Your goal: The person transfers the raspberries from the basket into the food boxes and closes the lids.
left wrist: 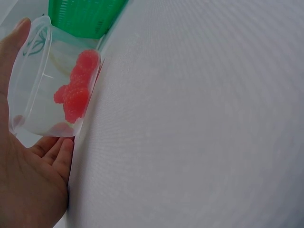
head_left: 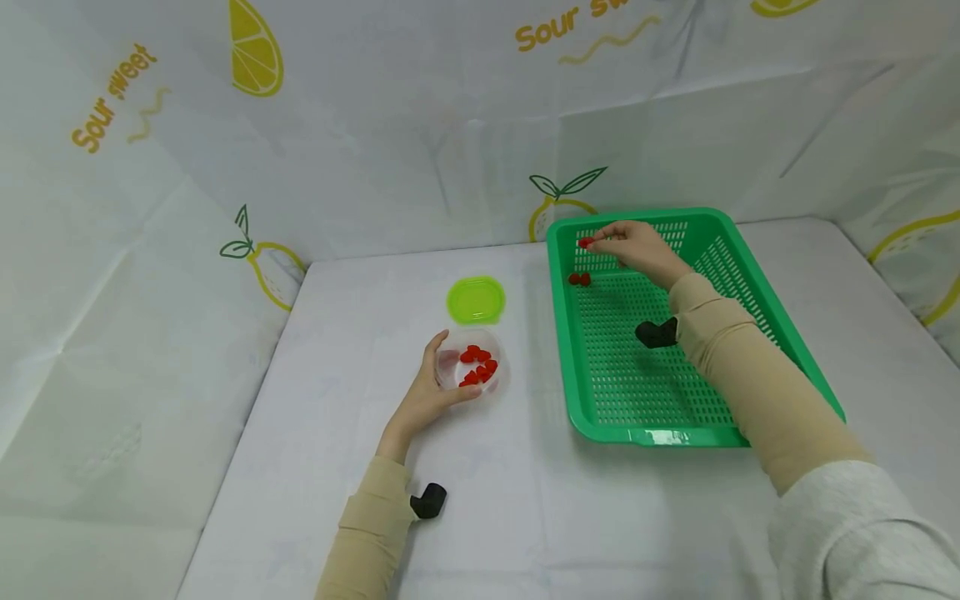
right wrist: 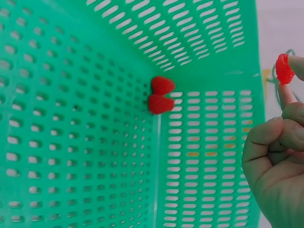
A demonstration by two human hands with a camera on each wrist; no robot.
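Fingertips of the right hand (head_left: 637, 250) pinch a single raspberry (right wrist: 284, 69) near the upper-left corner of the green plastic basket (head_left: 567, 367), at right of the head frame. Left-hand thumb and fingers curve round the clear plastic cup (left wrist: 40, 95) at mid-frame; the left hand (head_left: 423, 400) steadies it upright on the table. Its green lid (head_left: 476, 300) is already off, lying just above it in the frame. Progress looks partial: a touching pair of raspberries (right wrist: 161, 100) sits in the basket's upper-left corner, while several loose raspberries (head_left: 482, 372) lie in the cup. Which way they travel, these views cannot settle.
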